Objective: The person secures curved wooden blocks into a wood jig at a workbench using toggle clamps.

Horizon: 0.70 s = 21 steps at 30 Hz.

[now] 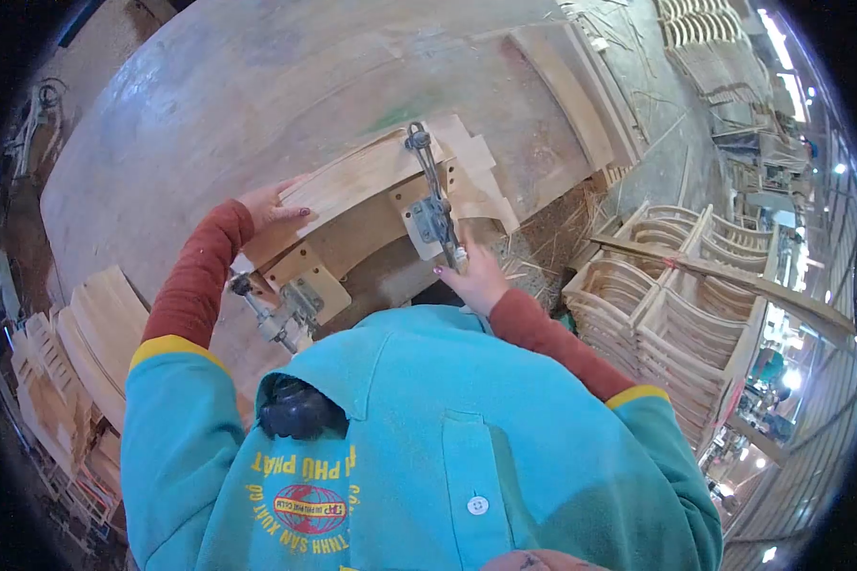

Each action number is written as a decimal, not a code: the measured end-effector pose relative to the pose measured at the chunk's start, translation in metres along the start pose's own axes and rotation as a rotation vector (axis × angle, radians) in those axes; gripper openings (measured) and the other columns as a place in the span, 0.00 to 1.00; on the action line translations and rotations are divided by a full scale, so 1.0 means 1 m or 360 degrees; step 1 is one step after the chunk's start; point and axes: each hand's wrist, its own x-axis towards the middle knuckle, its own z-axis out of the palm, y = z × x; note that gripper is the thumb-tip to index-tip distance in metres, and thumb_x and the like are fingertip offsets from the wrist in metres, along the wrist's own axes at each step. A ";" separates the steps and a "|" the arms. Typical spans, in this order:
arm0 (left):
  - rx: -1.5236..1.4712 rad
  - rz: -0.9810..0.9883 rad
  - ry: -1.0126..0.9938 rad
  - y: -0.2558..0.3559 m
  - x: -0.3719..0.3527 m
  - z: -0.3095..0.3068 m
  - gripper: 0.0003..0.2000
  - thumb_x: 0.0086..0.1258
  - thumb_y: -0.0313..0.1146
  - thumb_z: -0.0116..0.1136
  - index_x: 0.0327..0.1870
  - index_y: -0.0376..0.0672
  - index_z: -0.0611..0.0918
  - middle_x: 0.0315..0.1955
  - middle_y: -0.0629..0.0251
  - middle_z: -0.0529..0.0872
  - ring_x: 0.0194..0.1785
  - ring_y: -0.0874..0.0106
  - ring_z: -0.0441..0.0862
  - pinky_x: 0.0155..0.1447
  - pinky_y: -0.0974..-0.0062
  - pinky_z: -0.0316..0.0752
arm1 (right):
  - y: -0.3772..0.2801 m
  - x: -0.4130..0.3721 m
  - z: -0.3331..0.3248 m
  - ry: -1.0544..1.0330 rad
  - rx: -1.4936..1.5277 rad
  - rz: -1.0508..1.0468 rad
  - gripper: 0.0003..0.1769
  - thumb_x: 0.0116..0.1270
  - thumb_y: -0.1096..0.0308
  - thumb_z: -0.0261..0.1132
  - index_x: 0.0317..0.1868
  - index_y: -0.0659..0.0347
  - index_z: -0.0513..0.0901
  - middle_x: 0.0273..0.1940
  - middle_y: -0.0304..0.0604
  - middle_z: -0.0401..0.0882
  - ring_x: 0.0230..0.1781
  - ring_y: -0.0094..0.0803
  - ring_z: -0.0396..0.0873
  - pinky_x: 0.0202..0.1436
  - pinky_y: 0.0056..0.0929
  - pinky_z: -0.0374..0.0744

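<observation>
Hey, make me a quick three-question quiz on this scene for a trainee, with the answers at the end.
1. What is the left hand touching? A) a shirt button B) a wooden board C) the stacked curved parts
2. True or false: only one metal clamp is in view.
3. Fill in: the sleeves of the blue shirt are edged in ____.

Key:
1. B
2. False: one metal clamp is at the right hand, and a second clamp sits further left.
3. Yellow

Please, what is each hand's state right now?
Left hand: on the wooden board; grip cannot be told.
Right hand: thumb and fingers about the clamp handle; tightness cannot be told.
</observation>
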 end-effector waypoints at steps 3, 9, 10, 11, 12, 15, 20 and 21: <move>0.0085 -0.0052 0.0180 0.009 -0.004 0.000 0.32 0.60 0.47 0.64 0.64 0.48 0.69 0.54 0.61 0.78 0.55 0.73 0.72 0.60 0.74 0.65 | -0.011 0.013 -0.006 -0.0349 0.0400 0.0389 0.35 0.58 0.63 0.61 0.67 0.58 0.61 0.32 0.54 0.79 0.36 0.50 0.79 0.42 0.42 0.76; 0.0646 -0.0006 0.0683 -0.003 -0.004 0.002 0.19 0.62 0.43 0.61 0.54 0.49 0.79 0.43 0.62 0.83 0.47 0.75 0.78 0.54 0.76 0.70 | -0.004 0.011 0.002 -0.0158 0.0231 0.0253 0.32 0.59 0.66 0.60 0.65 0.55 0.63 0.29 0.60 0.79 0.31 0.57 0.79 0.38 0.50 0.76; 0.0584 -0.0017 0.0755 -0.007 -0.005 0.002 0.18 0.64 0.44 0.60 0.53 0.48 0.80 0.41 0.64 0.84 0.46 0.74 0.78 0.53 0.76 0.71 | -0.001 0.010 0.006 -0.0148 0.0241 0.0241 0.32 0.59 0.66 0.59 0.65 0.55 0.62 0.28 0.60 0.79 0.30 0.57 0.79 0.37 0.50 0.76; 0.0522 -0.0027 0.0830 -0.014 -0.005 0.001 0.18 0.65 0.44 0.58 0.52 0.47 0.81 0.40 0.66 0.84 0.44 0.74 0.79 0.51 0.75 0.71 | 0.001 0.009 0.009 -0.0136 0.0250 0.0226 0.32 0.59 0.66 0.59 0.66 0.55 0.61 0.27 0.60 0.79 0.29 0.58 0.78 0.36 0.50 0.76; 0.0268 0.0164 0.1067 -0.027 -0.004 -0.001 0.17 0.65 0.45 0.57 0.51 0.46 0.81 0.39 0.67 0.84 0.44 0.74 0.79 0.50 0.75 0.72 | 0.001 0.004 0.010 -0.0098 0.0264 0.0221 0.32 0.60 0.65 0.59 0.66 0.55 0.61 0.27 0.61 0.79 0.29 0.58 0.78 0.37 0.51 0.76; -0.0305 0.0508 0.1809 -0.041 -0.019 -0.014 0.17 0.68 0.46 0.53 0.50 0.44 0.81 0.38 0.70 0.83 0.44 0.74 0.79 0.46 0.75 0.72 | -0.002 0.008 0.008 -0.0018 0.0251 0.0150 0.32 0.60 0.65 0.58 0.65 0.55 0.60 0.28 0.62 0.79 0.30 0.60 0.78 0.38 0.52 0.76; -0.1131 0.0528 0.2138 0.086 -0.158 0.095 0.21 0.70 0.40 0.49 0.63 0.49 0.69 0.45 0.69 0.78 0.44 0.75 0.78 0.43 0.76 0.72 | 0.015 0.010 0.026 0.0145 0.0228 -0.0029 0.29 0.61 0.61 0.60 0.61 0.59 0.66 0.34 0.65 0.79 0.34 0.61 0.78 0.38 0.49 0.77; -0.1409 0.0559 0.2023 0.078 -0.167 0.117 0.22 0.70 0.39 0.49 0.65 0.49 0.66 0.46 0.69 0.76 0.44 0.75 0.77 0.42 0.76 0.72 | 0.022 0.011 0.029 0.0149 0.0177 -0.0077 0.28 0.63 0.62 0.60 0.62 0.62 0.64 0.33 0.59 0.81 0.29 0.51 0.81 0.34 0.43 0.79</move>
